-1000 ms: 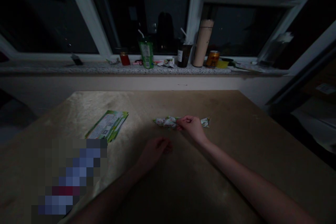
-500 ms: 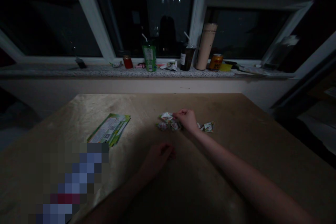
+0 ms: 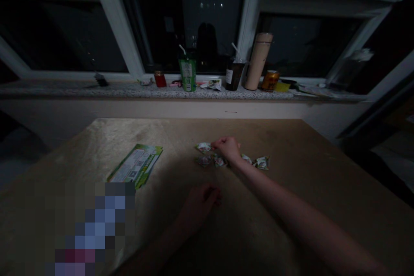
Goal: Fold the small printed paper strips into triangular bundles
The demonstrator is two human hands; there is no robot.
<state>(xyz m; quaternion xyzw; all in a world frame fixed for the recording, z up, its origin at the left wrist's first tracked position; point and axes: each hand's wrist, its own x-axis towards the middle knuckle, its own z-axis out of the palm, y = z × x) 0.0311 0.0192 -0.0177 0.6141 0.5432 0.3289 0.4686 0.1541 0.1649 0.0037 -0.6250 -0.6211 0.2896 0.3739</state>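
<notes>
A crumpled, twisted strip of white-and-green paper [image 3: 207, 155] lies on the brown table [image 3: 291, 189], bent into a zigzag. My right hand [image 3: 228, 148] is closed in a pinch on the strip's far end, near the middle of the table. My left hand [image 3: 200, 205] rests on the table closer to me, fingers curled loosely, holding nothing that I can see. The light is dim.
A flat green-and-white leaflet [image 3: 137, 164] lies at the left of the table. The stone windowsill [image 3: 97, 89] behind holds a green drink cup [image 3: 188, 73], a dark cup with straw [image 3: 234, 74], a tall beige flask [image 3: 258, 61], a can [image 3: 270, 80] and a red jar [image 3: 159, 79].
My right hand has moved away from me with the strip's end, folding the straight strip into a zigzag. My left hand has stayed where it was on the table.
</notes>
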